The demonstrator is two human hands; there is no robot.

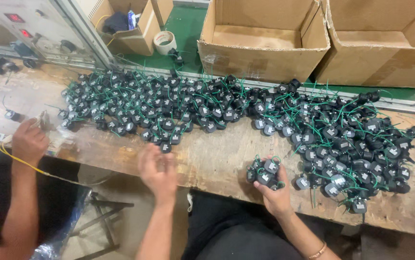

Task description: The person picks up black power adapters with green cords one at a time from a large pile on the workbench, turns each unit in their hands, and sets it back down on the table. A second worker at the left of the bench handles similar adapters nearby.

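My right hand (276, 192) is shut on a cluster of small black round parts with green wires (264, 172), held just over the bench's front edge. My left hand (158, 171) is blurred at the front edge of the wooden bench (217, 154), fingers apart, with nothing in it. It sits just below the nearest loose black part (165, 147). A long heap of the same black parts (178, 103) runs across the bench, and a denser pile (356, 144) lies to the right of my right hand.
Another person's hand (28, 142) at the left edge handles a small part with a yellow wire. Open cardboard boxes (265, 36) (385, 43) (130, 24) stand behind the bench. A tape roll (165, 42) lies on the green floor. A grey control unit (29, 24) stands at back left.
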